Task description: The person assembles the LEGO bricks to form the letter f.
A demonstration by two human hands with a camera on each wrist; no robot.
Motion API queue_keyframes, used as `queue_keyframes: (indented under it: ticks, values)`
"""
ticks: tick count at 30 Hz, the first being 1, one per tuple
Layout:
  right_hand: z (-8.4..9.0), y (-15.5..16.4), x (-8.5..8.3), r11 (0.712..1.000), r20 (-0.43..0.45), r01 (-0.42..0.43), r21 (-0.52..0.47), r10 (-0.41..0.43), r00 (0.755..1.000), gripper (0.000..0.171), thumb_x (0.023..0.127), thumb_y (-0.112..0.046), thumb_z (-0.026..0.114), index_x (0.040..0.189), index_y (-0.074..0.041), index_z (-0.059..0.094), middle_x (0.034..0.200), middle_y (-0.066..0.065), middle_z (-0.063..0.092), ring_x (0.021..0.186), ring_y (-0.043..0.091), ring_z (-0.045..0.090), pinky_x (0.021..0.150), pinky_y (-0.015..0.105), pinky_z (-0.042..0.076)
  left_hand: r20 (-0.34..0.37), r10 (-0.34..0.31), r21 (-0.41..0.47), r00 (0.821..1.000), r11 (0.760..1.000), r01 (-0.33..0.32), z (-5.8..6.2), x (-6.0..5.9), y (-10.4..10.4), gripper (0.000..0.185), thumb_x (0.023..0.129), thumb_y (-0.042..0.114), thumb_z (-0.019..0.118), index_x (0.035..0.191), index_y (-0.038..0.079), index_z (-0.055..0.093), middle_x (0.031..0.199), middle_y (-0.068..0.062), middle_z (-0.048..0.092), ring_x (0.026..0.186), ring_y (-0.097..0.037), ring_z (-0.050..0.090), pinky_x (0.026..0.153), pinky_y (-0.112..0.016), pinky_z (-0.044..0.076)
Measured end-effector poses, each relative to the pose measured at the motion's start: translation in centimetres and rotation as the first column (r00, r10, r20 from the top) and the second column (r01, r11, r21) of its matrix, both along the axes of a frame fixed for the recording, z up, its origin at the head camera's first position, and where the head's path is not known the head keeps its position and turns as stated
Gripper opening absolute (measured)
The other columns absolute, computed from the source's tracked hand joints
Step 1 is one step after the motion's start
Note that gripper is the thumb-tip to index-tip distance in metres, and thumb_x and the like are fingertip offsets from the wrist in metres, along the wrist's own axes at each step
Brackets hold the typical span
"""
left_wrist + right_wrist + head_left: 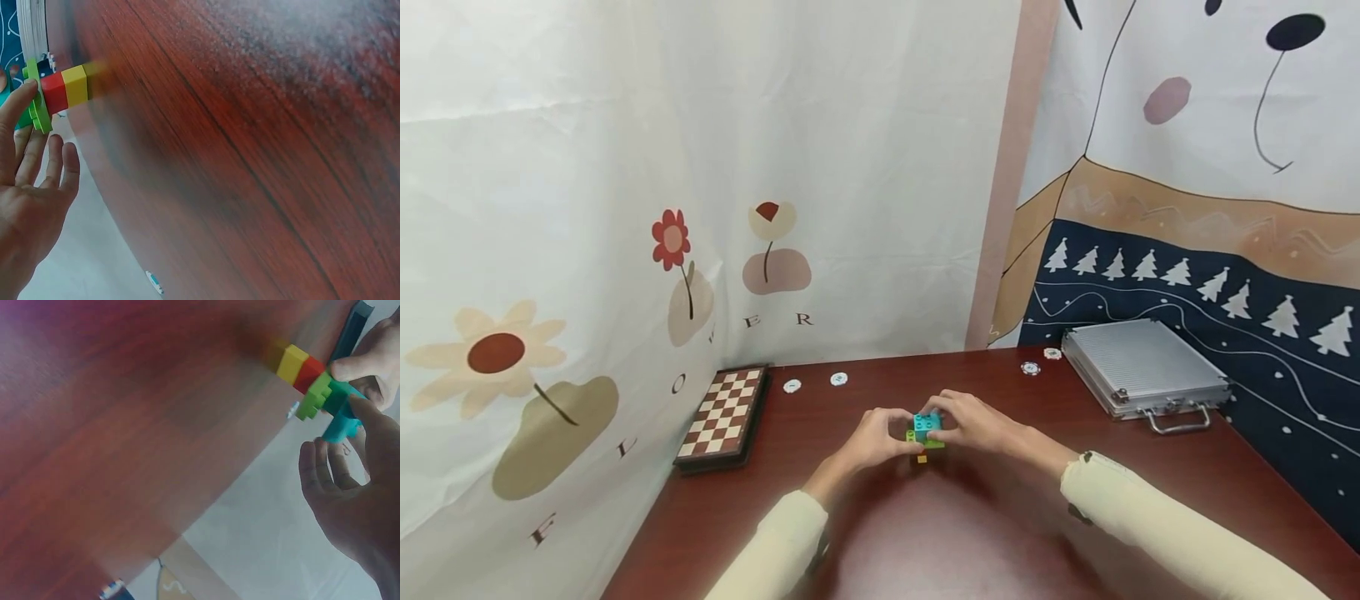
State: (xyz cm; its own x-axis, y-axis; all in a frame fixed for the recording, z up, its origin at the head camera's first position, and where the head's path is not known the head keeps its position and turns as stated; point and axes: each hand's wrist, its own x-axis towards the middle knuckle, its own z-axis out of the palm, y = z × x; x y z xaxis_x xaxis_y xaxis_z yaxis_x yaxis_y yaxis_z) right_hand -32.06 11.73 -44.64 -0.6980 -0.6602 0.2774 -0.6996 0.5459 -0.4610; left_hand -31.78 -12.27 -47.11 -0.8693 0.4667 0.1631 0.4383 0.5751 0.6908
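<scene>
Both hands meet at a small tower of toy building bricks in the middle of the table. At its foot is a yellow brick (pixel 75 85), with a red brick (pixel 54 92) above it. Over these lie a wider light green brick (pixel 314 399) and a darker green brick (pixel 336 395). A blue brick (pixel 928 422) tops the tower, set crosswise and sticking out to one side. My left hand (pixel 871 440) pinches the tower at the green bricks between thumb and fingers. From the other side, my right hand (pixel 976 423) grips the blue brick, its fingers partly hidden.
A chessboard (pixel 722 415) lies at the table's left edge. At the back right sits a silver metal case (pixel 1150 367) with its handle toward me. Poker chips (pixel 838 378) lie along the back edge, left and right. Printed cloth (pixel 880 167) hangs behind the table.
</scene>
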Motion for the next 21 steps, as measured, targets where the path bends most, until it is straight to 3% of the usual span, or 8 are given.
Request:
queue_keyframes:
  ticks: [5, 8, 15, 21]
  values:
    - [-0.8, 0.1, 0.4, 0.999, -0.029, -0.008, -0.044, 0.006, 1.0, 0.035, 0.095, -0.021, 0.079, 0.127, -0.016, 0.067, 0.113, -0.002, 0.062, 0.1, 0.017, 0.061, 0.086, 0.031, 0.056, -0.009, -0.042, 0.028, 0.999, 0.999, 0.042, -0.1, 0.2, 0.1, 0.039, 0.088, 0.024, 0.086, 0.121, 0.008, 0.071, 0.107, -0.002, 0.075, 0.096, -0.021, 0.069, 0.086, -0.033, 0.056]
    - [-1.1, 0.4, 0.5, 0.995, 0.01, -0.033, -0.089, 0.034, 0.999, 0.038, 0.095, -0.015, 0.078, 0.131, -0.014, 0.065, 0.114, 0.0, 0.061, 0.101, 0.016, 0.063, 0.086, 0.031, 0.058, 0.005, -0.053, 0.06, 0.999, 0.997, 0.053, -0.2, 0.3, 0.3, 0.037, 0.089, 0.021, 0.085, 0.12, 0.007, 0.07, 0.105, -0.003, 0.075, 0.093, -0.017, 0.071, 0.083, -0.028, 0.057]
    - [-1.6, 1.3, 0.2, 0.984, 0.118, -0.05, -0.171, 0.071, 0.991, 0.042, 0.098, -0.009, 0.073, 0.138, -0.011, 0.061, 0.114, 0.004, 0.059, 0.1, 0.018, 0.068, 0.083, 0.024, 0.058, 0.065, -0.035, 0.107, 0.997, 0.994, 0.028, -0.4, 0.4, 0.9, 0.041, 0.09, 0.02, 0.084, 0.124, 0.004, 0.068, 0.108, -0.005, 0.075, 0.098, -0.018, 0.073, 0.085, -0.032, 0.059]
    - [-2.0, 2.0, -0.7, 0.971, 0.16, -0.029, -0.237, 0.068, 0.985, 0.037, 0.1, -0.007, 0.069, 0.134, -0.005, 0.055, 0.116, 0.009, 0.067, 0.104, 0.023, 0.069, 0.088, 0.033, 0.059, 0.069, -0.026, 0.133, 0.997, 0.991, 0.017, -0.7, 0.2, 1.6, 0.052, 0.089, 0.013, 0.083, 0.135, -0.001, 0.063, 0.115, -0.012, 0.073, 0.104, -0.025, 0.073, 0.09, -0.037, 0.058]
